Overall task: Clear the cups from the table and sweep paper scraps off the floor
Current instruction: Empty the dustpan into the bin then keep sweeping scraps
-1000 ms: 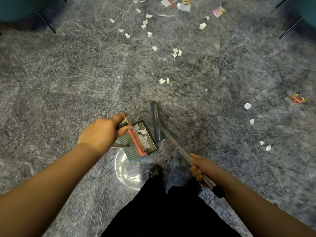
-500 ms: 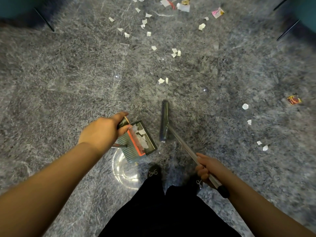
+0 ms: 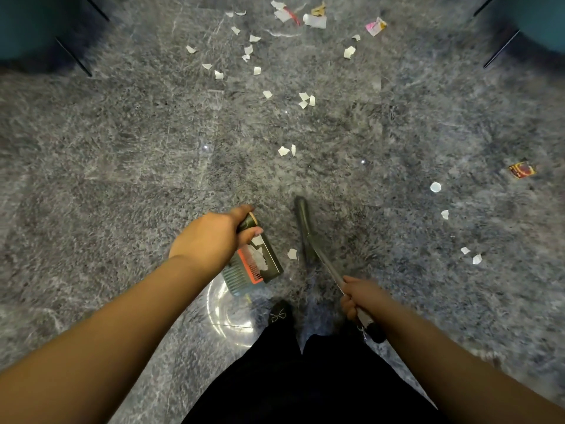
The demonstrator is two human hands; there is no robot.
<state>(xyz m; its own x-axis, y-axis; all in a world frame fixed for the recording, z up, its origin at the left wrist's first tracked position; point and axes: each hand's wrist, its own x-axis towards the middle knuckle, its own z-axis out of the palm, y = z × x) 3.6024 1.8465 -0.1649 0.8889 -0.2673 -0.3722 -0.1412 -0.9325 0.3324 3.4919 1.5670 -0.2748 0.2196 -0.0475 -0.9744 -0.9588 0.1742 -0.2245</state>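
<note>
My left hand's (image 3: 211, 237) fingers grasp the dustpan (image 3: 255, 264) handle; my right hand's (image 3: 359, 296) fingers clench the broom (image 3: 305, 231) pole. I see the grey floor (image 3: 122, 148), scattered paper scraps (image 3: 282, 150) toward its far edge, one scrap (image 3: 292, 254) between dustpan and broom.

The floor (image 3: 128, 154) is polished grey stone, mottled and veined with white, laid in large tiles whose faint seams cross the middle. A bright round glare (image 3: 227, 310) of overhead light reflects off it low in the view, with two small glints further up. Dark thin furniture legs (image 3: 73, 56) stand under teal shapes in the upper left corner, and more legs (image 3: 501, 48) in the upper right.
</note>
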